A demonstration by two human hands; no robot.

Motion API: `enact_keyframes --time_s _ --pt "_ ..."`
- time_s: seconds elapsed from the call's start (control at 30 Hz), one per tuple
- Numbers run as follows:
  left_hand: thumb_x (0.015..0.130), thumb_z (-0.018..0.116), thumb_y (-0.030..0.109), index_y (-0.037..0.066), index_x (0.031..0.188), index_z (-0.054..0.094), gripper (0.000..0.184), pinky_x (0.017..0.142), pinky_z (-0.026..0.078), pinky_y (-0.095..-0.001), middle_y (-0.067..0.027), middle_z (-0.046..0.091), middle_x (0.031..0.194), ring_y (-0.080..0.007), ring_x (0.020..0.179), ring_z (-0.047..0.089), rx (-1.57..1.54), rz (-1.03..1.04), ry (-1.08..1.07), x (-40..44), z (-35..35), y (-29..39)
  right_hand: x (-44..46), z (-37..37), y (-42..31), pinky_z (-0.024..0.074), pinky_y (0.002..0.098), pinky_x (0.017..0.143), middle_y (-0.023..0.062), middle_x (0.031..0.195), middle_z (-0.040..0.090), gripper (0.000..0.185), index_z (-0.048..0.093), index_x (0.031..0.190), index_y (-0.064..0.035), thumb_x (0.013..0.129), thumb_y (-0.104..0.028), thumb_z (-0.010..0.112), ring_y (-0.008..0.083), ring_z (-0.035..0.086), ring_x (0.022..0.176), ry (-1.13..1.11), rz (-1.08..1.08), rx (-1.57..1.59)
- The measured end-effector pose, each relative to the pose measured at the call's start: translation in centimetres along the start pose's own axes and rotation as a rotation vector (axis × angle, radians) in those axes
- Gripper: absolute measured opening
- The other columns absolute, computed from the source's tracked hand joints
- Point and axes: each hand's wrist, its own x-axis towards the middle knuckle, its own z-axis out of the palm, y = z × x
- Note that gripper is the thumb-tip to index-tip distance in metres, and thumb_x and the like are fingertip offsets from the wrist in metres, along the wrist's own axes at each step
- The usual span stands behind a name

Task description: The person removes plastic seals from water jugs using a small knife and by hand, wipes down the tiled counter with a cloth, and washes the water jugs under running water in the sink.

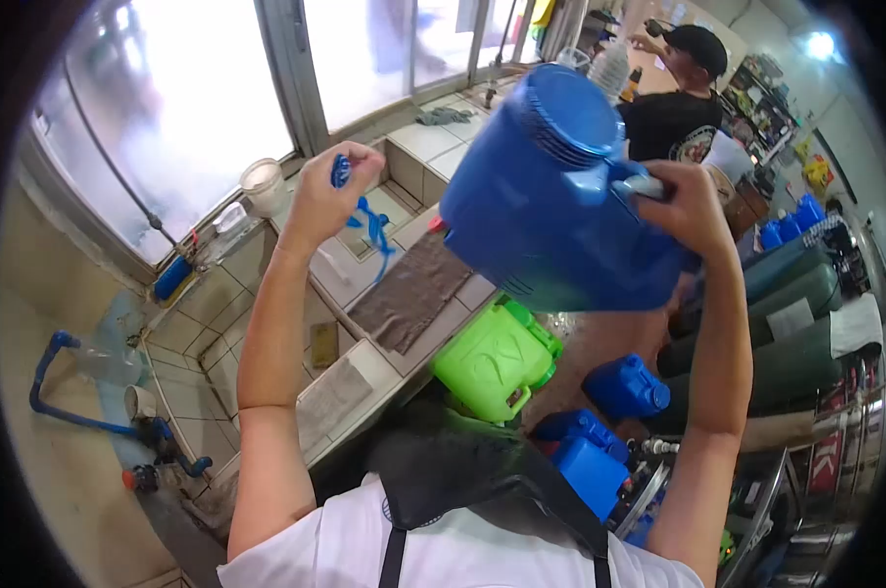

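My right hand (690,201) is closed around the handle of a large blue water jug (541,206). The jug hangs raised and tilted above the tiled ledge, its round blue cap (572,96) facing up. To the left of the jug, my left hand (327,191) is closed in a fist. Something blue shows between its fingers, and a crumpled blue plastic strip (375,235) dangles below it. A brown cloth (411,292) lies flat on the tiles under the jug.
A light green jug (492,363) and blue jugs (627,386) stand on the floor below. Tiled basins line the window wall, with a white cup (263,184) on their rim. A person in a black cap (683,103) stands beyond the jug. Large dark tanks (776,338) are at right.
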Motion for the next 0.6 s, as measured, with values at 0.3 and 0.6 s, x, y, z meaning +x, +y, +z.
enact_keyframes --time_s 0.3,0.6 --pt "0.101 0.057 0.024 0.009 0.111 0.071 0.023 0.088 0.053 -0.0358 -0.0117 0.068 0.101 -0.0238 0.096 0.069 0.348 0.475 0.168 8.1 -1.4 5.2 12.9 7.5 -1.7 0.0544 0.0342 0.08 0.0099 0.091 0.07 0.04 0.076 0.11 -0.0078 0.072 -0.015 0.084 0.0233 0.069 0.086 0.068 -0.365 -0.21" --pt "0.072 0.06 0.085 0.021 0.119 0.076 0.081 0.096 0.054 -0.0431 -0.0134 0.069 0.121 -0.0309 0.107 0.07 0.778 0.264 -0.178 14.5 4.5 4.2 9.6 9.7 -3.2 0.0536 0.0399 0.082 0.0111 0.104 0.066 0.049 0.07 0.12 -0.0111 0.073 -0.015 0.083 0.0322 0.065 0.095 0.648 -0.504 -0.26"
